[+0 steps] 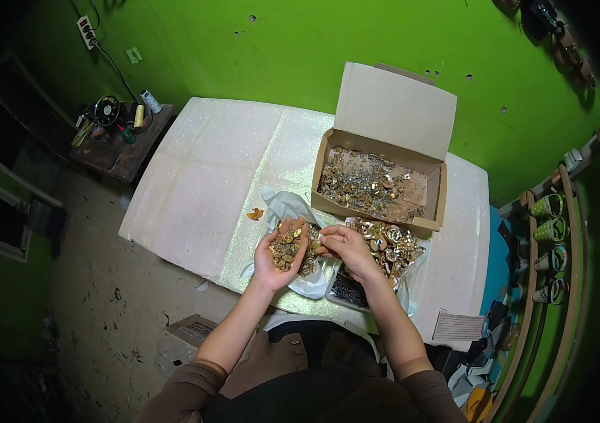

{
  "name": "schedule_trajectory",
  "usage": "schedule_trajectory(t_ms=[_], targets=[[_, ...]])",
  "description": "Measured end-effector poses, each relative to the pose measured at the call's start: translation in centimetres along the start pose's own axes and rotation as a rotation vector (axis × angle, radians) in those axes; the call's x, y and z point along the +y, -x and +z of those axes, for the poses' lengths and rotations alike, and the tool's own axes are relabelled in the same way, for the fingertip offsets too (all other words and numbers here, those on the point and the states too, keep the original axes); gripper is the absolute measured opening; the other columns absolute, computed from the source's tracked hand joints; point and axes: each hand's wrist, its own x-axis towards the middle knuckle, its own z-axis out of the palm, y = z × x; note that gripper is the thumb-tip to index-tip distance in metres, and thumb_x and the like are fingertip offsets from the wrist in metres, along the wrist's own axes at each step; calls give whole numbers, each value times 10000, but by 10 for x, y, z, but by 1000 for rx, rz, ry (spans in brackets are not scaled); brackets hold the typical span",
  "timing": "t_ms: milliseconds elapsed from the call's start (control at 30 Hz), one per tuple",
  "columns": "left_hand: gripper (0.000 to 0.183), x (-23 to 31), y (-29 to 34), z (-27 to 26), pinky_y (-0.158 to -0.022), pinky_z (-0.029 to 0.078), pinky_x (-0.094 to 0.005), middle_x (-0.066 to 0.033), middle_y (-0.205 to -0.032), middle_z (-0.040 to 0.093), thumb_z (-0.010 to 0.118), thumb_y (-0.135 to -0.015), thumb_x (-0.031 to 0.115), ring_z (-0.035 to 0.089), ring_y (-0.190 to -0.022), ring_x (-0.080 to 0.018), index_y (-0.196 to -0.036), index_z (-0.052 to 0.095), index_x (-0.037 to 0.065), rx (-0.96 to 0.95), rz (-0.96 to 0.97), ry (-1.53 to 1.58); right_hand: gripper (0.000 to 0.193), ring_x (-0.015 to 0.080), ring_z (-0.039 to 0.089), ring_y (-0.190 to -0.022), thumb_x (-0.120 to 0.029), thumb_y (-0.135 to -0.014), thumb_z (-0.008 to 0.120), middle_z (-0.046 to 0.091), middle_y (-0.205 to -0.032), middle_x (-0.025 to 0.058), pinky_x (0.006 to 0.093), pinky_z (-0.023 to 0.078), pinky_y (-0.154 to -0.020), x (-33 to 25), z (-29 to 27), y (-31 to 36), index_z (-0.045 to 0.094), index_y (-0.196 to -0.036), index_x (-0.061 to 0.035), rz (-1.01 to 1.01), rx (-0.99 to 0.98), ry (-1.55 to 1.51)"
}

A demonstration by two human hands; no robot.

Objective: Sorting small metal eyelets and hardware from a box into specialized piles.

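Head | left hand [280,255] cupping gold pieces [287,248] | right hand [342,245] pinching one | cardboard box [384,141] behind

We see two bare forearms coming in from the lower edge of the frame, converging toward centre. Brown long sleeves, pushed up to about the elbows, bunched cuffs at lower left and lower right. Left hand [280,255] and right hand [342,244] are ungloved; we can't make out rings, watch or bracelets at this size. Bottom centre shows a dark top over the torso and a brownish garment with small round buttons or studs over the lap.
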Motion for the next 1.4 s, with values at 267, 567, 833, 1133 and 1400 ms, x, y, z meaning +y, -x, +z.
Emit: schedule_trajectory(t_ms=[267,567,833,1133,1400], targets=[[331,14,3,-3,-968,384,-363,-103,-1258,461,370,-864,174,427,-1173,-232,-1159,490,81,-48,52,-8,247,139,612,-837,-59,-872,481,616,-923,85,209,473,-723,7,-2,-3,526,-1104,13,-8,-72,49],[329,15,3,-4,-969,382,-355,-103,-1262,457,372,-867,169,424,-1174,-232,-1156,492,70,-38,65,-35,261,144,602,-865,-50,-879,470,579,-983,89,215,488,-730,16,1,-5,508,-1125,29,9,-76,55],[342,2,-3,2,-962,386,-357,-86,-1264,456,338,-900,198,440,-1155,-228,-1201,467,100,19,48,-53,349,116,592,-828,-123,-802,592,559,-1004,92,216,461,-650,1,23,11,533,-1136,-40,-322,2,661],[391,-6,-6,-6,-964,360,-381,-101,-1264,442,287,-932,244,459,-1124,-241,-1277,370,82,31,109,-182,418,290,542,-895,-226,-716,678,462,-1056,156,358,460,-736,22,42,10,536,-1058,-32,-682,54,1068],[377,2,-6,-9,-973,340,-373,-110,-1256,451,285,-923,218,416,-1166,-248,-1244,418,71,72,105,-73,147,253,607,-663,-62,-788,578,567,-798,149,303,500,-600,20,35,5,593,-912,16,-602,205,799]])
